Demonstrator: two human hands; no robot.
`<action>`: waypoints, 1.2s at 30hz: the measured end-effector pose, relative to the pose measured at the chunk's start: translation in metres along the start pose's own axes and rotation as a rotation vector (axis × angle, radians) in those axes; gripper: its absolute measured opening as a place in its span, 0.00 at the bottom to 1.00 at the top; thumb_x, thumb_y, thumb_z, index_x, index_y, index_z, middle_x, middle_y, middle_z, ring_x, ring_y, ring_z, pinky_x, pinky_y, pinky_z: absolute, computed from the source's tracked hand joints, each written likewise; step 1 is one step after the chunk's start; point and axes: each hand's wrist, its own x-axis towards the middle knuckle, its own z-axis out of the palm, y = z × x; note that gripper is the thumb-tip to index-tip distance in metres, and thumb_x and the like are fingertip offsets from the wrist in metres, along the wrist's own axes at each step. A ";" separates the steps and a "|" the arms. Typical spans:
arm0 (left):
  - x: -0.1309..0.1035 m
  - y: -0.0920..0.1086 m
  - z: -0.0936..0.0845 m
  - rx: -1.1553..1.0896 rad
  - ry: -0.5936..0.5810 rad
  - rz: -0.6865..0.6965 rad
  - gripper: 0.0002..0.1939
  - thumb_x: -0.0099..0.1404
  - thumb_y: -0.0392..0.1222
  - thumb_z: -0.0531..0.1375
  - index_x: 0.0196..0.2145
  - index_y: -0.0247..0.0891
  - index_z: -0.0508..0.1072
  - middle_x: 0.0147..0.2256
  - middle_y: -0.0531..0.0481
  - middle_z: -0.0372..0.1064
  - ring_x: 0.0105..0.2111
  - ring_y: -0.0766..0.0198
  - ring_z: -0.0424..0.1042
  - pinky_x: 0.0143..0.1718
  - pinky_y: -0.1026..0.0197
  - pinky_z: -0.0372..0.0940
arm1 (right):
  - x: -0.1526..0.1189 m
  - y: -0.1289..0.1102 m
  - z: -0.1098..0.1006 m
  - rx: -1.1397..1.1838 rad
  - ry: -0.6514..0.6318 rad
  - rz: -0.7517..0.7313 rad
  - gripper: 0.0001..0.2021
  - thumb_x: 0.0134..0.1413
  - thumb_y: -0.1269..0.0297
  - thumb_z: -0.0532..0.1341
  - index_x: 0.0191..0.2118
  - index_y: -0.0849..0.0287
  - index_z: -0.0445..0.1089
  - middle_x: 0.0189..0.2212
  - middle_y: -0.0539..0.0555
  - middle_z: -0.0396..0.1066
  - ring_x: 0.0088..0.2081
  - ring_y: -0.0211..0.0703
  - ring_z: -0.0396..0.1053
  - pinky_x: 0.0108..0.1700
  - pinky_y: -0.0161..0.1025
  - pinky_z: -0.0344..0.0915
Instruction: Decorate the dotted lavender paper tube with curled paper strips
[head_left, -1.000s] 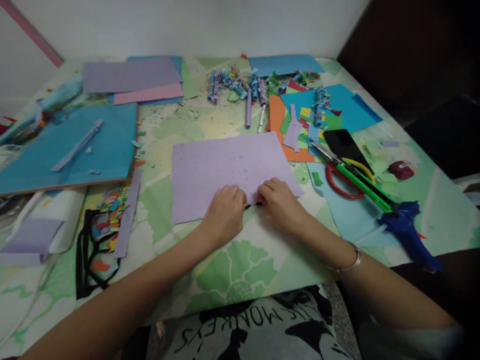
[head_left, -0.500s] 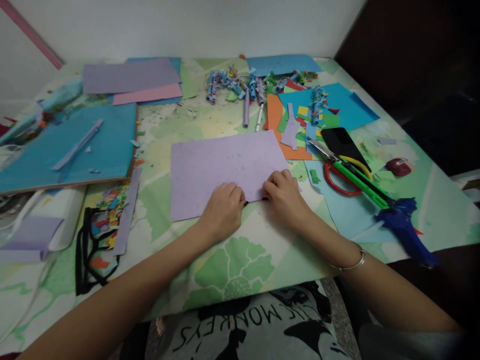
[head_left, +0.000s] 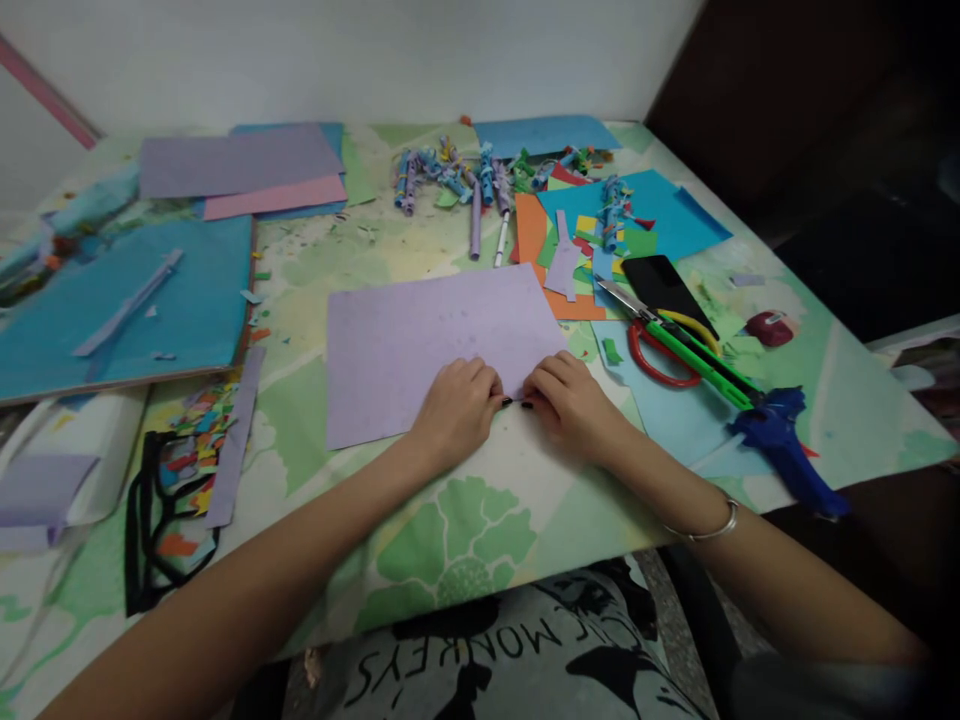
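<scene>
Okay, purple sheet lies flat on the floral tablecloth, front and centre, near edge toward the person; its right near corner is hidden behind the right hand. Left hand and right hand sit side by side on that near edge, well toward its right end, a small gap between them. Both look pinched on the edge, fingers curled in with hardly any spread, dark-nailed thumbs at the front; exact fingertip contact is tucked out of sight, so pressure can't be told. Handling, my judgement: very light, thin coloured paper or light card, stiff enough to lie flat, yet soft enough to bend at the edge. Should crease easily and keep the mark, tear if tugged unevenly, and probably slide on the cloth if pushed. Best hold: thumb under and fingertips over the near edge, both hands close together, even light pressure; mid-sheet grabs would likely wrinkle it. Off to the right, well apart from the left hand: green cutter, red-and-yellow scissor handles beneath it, blue glue gun. Rolled purple tube beyond the sheet's far edge.
</scene>
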 end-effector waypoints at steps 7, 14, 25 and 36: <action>0.000 0.000 0.000 -0.056 0.019 -0.012 0.04 0.64 0.36 0.53 0.31 0.37 0.66 0.32 0.48 0.65 0.34 0.59 0.61 0.37 0.56 0.57 | 0.012 0.003 0.006 -0.109 -0.001 0.010 0.10 0.47 0.82 0.51 0.27 0.61 0.64 0.27 0.58 0.64 0.32 0.46 0.55 0.34 0.41 0.50; -0.001 0.000 -0.001 -0.041 0.010 -0.003 0.02 0.64 0.36 0.54 0.33 0.37 0.66 0.32 0.48 0.65 0.34 0.60 0.61 0.37 0.57 0.57 | 0.011 0.011 -0.005 0.021 -0.074 -0.030 0.08 0.50 0.80 0.51 0.29 0.62 0.64 0.28 0.57 0.64 0.33 0.44 0.57 0.35 0.39 0.53; -0.004 -0.001 -0.003 -0.049 0.015 0.039 0.10 0.66 0.36 0.50 0.41 0.41 0.69 0.34 0.48 0.64 0.35 0.60 0.61 0.39 0.56 0.57 | 0.013 0.013 0.002 0.038 -0.010 0.101 0.09 0.41 0.81 0.53 0.23 0.60 0.62 0.24 0.55 0.62 0.33 0.45 0.55 0.33 0.40 0.51; -0.009 -0.005 0.000 -0.070 -0.007 0.174 0.24 0.63 0.28 0.48 0.49 0.51 0.72 0.42 0.46 0.63 0.38 0.60 0.61 0.43 0.53 0.59 | -0.003 0.025 -0.004 -0.013 0.026 -0.009 0.10 0.51 0.79 0.49 0.29 0.60 0.63 0.28 0.57 0.62 0.34 0.46 0.55 0.35 0.41 0.53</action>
